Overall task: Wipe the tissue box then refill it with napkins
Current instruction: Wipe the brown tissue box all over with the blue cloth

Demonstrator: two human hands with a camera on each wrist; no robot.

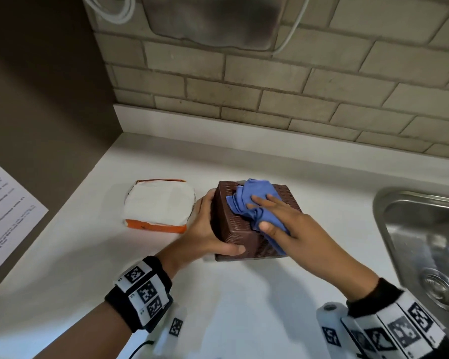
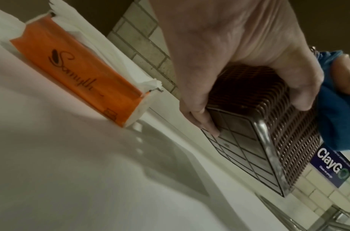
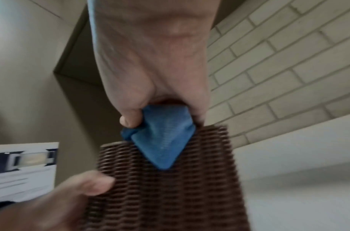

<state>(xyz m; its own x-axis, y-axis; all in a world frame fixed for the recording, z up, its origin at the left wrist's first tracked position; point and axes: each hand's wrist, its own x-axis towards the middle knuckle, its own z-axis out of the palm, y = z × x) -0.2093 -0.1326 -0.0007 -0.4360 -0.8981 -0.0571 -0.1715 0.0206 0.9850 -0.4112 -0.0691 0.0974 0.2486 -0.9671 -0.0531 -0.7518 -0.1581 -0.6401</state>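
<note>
A brown woven tissue box [image 1: 233,229] sits tilted on the white counter [image 1: 218,301], its gridded underside showing in the left wrist view. My left hand [image 1: 213,226] grips the box's left side, with the thumb across the near face. A crumpled blue cloth [image 1: 252,200] lies on top of the box. My right hand [image 1: 272,216] presses it down and pinches it between thumb and fingers. The right wrist view shows the cloth [image 3: 162,140] against the weave of the box [image 3: 170,195]. An opened orange pack of white napkins [image 1: 158,206] lies left of the box.
A steel sink [image 1: 420,244] is sunk into the counter at the right. A brick-tiled wall runs behind and a brown side wall with a printed notice [image 1: 5,211] stands at the left. A blue ClayGo sticker [image 2: 334,167] is on the tiles.
</note>
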